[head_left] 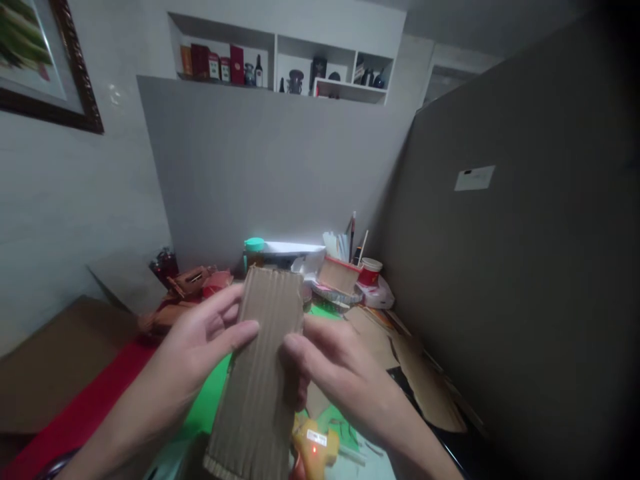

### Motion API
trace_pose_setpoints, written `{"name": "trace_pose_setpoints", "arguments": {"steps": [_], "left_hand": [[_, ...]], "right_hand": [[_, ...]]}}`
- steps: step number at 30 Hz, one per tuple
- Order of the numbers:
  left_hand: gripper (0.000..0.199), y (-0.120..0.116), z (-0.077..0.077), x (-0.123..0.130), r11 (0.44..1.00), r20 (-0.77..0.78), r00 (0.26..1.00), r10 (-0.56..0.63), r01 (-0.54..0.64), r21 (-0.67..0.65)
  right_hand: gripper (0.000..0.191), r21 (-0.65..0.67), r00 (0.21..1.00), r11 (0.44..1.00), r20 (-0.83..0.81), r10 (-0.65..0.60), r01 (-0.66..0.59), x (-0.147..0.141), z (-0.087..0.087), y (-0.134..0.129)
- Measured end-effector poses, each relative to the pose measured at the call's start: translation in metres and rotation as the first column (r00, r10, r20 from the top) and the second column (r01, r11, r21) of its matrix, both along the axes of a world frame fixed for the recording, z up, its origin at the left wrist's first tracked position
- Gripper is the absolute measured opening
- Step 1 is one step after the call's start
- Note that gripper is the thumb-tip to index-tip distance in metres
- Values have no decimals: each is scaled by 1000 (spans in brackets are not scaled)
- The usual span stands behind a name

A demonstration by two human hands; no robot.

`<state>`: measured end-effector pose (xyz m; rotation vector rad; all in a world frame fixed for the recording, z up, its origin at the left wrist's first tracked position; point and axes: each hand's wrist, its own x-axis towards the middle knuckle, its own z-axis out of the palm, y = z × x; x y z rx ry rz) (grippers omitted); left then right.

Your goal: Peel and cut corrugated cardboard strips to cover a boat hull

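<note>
A long piece of corrugated cardboard (265, 380) is held up in front of me, tilted with its far end raised. My left hand (213, 330) grips its left edge, thumb on the front face and fingers behind. On the opposite edge, my right hand (327, 357) pinches it with the thumb pressed on the face; its other fingers are partly hidden by the board. Below, near my right hand, lies a yellow hot glue gun (315, 443) with a small red light lit. A green mat (205, 400) shows beneath the cardboard.
Cardboard sheets (425, 380) lie along the right side. A red and white cup (370, 271) and a jar with a teal lid (255, 245) stand at the back. Brown and red items (200, 283) sit at left. Grey panels (280, 167) enclose the back and right.
</note>
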<state>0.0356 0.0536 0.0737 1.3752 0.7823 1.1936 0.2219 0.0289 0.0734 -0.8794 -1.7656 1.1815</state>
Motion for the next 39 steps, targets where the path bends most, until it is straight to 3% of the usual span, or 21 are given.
{"name": "trace_pose_setpoints", "arguments": {"steps": [5,9,13,30,34,37,39], "left_hand": [[35,-4,2,0,1000,-13,1000,-6,5,-24],[37,-7,2,0,994,73,995,-66,72,-81],[33,-10,6,1,992,165,986,-36,56,-114],[31,-12,8,-2,990,168,984,-56,76,-116],[37,-11,6,-2,989,94,995,-39,51,-136],[42,-6,2,2,989,-73,987,146,-143,38],[40,-3,-2,4,922,-135,926,352,-319,218]], "right_hand": [[18,-37,994,997,-79,70,-73,1,-3,-1],[20,-27,974,987,-171,150,-157,6,1,-1],[21,-7,933,966,-261,246,-257,10,3,1],[21,8,917,960,-292,270,-280,0,1,-3],[22,-19,931,964,-266,251,-265,0,2,-5],[26,10,981,991,-141,133,-133,-2,5,-11],[29,90,1000,996,-25,0,2,-6,5,-15]]}}
